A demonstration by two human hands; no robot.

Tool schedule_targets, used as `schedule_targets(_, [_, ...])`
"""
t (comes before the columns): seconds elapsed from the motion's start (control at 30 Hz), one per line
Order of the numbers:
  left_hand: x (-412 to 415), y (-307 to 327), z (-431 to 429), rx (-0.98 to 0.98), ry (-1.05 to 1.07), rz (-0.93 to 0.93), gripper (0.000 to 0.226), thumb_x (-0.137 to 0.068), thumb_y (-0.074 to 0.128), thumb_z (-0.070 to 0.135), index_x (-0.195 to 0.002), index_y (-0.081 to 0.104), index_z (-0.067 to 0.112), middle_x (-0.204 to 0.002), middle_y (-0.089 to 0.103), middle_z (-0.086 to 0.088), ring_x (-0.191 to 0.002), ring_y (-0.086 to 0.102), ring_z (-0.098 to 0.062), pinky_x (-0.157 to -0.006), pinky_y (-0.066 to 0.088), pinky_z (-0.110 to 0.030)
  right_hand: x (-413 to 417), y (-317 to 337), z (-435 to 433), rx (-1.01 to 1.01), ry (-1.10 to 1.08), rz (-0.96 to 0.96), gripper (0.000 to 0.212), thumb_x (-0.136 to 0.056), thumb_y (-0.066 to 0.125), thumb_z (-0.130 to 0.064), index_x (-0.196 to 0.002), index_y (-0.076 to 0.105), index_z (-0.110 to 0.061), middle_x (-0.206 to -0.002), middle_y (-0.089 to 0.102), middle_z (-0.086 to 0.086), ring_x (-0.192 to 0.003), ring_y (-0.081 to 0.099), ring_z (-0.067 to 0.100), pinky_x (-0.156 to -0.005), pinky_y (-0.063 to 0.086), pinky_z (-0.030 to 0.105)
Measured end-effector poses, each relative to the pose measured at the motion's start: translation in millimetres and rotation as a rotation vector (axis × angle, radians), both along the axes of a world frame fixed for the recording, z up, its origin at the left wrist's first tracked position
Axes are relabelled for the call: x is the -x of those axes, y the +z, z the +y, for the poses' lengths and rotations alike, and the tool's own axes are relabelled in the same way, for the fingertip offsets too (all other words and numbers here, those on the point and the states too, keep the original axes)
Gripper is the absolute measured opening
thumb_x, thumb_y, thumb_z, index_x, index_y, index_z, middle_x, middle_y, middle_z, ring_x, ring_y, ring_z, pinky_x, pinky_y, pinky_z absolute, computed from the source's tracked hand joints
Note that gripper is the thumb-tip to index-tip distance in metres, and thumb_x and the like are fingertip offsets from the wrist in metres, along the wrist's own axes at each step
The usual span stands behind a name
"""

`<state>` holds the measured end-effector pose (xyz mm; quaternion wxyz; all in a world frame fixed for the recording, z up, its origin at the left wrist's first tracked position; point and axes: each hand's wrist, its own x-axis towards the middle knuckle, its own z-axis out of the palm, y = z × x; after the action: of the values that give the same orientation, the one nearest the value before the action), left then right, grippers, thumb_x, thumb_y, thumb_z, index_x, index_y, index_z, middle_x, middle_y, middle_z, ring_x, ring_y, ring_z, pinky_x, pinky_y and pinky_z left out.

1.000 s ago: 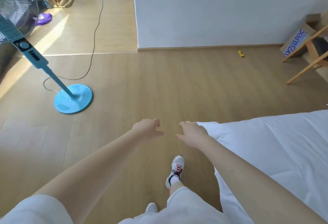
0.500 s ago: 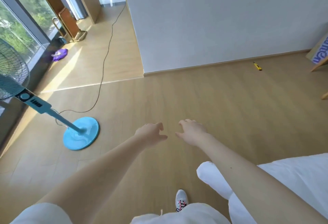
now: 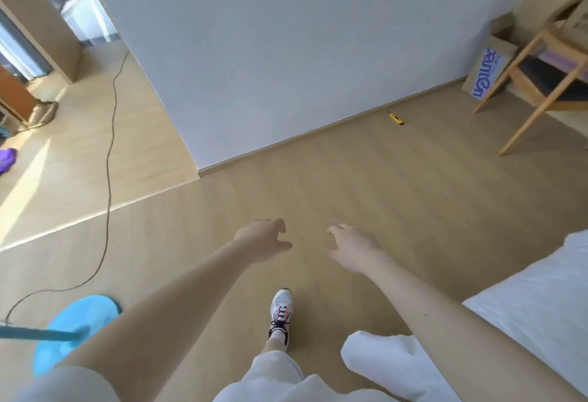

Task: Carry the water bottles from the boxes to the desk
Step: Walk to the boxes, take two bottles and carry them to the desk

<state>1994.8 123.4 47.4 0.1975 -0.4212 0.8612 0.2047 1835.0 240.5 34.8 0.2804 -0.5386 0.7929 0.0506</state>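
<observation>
At frame centre the left hand (image 3: pixel 261 239) and right hand (image 3: pixel 353 247) reach out empty, fingers (image 3: pixel 280 226) loosely curled, as the cardboard box (image 3: pixel 486 70) has swung fuller into view upper right, so pickup seems next; no bottles show.

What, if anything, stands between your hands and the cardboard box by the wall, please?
Nothing visible blocks the way. Bare floor lies between the left hand, the right hand and the box. A yellow cutter lies by the wall, beside that path; a chair leg crosses the box's right side.
</observation>
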Motion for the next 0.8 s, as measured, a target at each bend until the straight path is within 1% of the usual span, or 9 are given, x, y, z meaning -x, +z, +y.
schedule_targets(0.1, [36, -2, -52, 0.009, -0.07, 0.039, 0.044, -0.094, 0.051, 0.046, -0.132, 0.046, 0.025, -0.129, 0.054, 0.002, -0.122, 0.045, -0.02, -0.09, 0.044, -0.033, 26, -2, -32, 0.014, -0.08, 0.018, 0.053, -0.1, 0.042, -0.046, -0.145, 0.035, -0.02, -0.147, 0.041, 0.0, -0.133, 0.041, 0.023, -0.1, 0.04, 0.038])
schedule_targets(0.2, [69, -5, -97, -0.004, -0.161, 0.032, 0.045, -0.095, 0.05, 0.046, -0.134, 0.045, 0.024, -0.13, 0.053, 0.002, -0.126, 0.042, -0.02, -0.088, 0.042, -0.033, 51, 2, -69, 0.006, -0.15, 0.038, 0.052, -0.1, 0.042, -0.046, -0.145, 0.036, -0.02, -0.146, 0.042, 0.0, -0.132, 0.041, 0.023, -0.1, 0.04, 0.038])
schedule_targets(0.33, [107, -8, -146, -0.032, -0.271, 0.014, 0.045, -0.095, 0.05, 0.045, -0.134, 0.045, 0.023, -0.13, 0.053, 0.001, -0.125, 0.043, -0.021, -0.085, 0.039, -0.031, 79, 12, -116, -0.034, -0.227, 0.041, 0.052, -0.1, 0.041, -0.046, -0.145, 0.036, -0.02, -0.145, 0.043, -0.001, -0.131, 0.043, 0.023, -0.098, 0.043, 0.039])
schedule_targets(0.47, [146, -9, -187, -0.055, -0.357, 0.017, 0.044, -0.095, 0.049, 0.044, -0.134, 0.044, 0.023, -0.13, 0.053, 0.001, -0.124, 0.043, -0.02, -0.084, 0.04, -0.031, 104, 14, -148, -0.068, -0.3, 0.056, 0.053, -0.1, 0.041, -0.048, -0.144, 0.037, -0.021, -0.145, 0.044, -0.001, -0.131, 0.043, 0.023, -0.1, 0.041, 0.038])
schedule_targets(0.63, [194, -18, -211, -0.072, -0.456, -0.002, 0.044, -0.096, 0.049, 0.045, -0.134, 0.044, 0.024, -0.13, 0.052, 0.002, -0.123, 0.044, -0.019, -0.082, 0.04, -0.031, 132, 13, -159, -0.108, -0.396, 0.045, 0.053, -0.1, 0.04, -0.048, -0.145, 0.037, -0.019, -0.145, 0.044, 0.0, -0.131, 0.042, 0.023, -0.1, 0.04, 0.038])
schedule_targets(0.8, [248, -21, -209, -0.1, -0.552, -0.022, 0.045, -0.095, 0.049, 0.044, -0.135, 0.044, 0.023, -0.131, 0.052, 0.002, -0.123, 0.046, -0.02, -0.09, 0.043, -0.033, 166, 14, -152, -0.137, -0.487, 0.038, 0.054, -0.101, 0.038, -0.047, -0.146, 0.035, -0.019, -0.145, 0.043, 0.002, -0.132, 0.041, 0.024, -0.1, 0.04, 0.039])
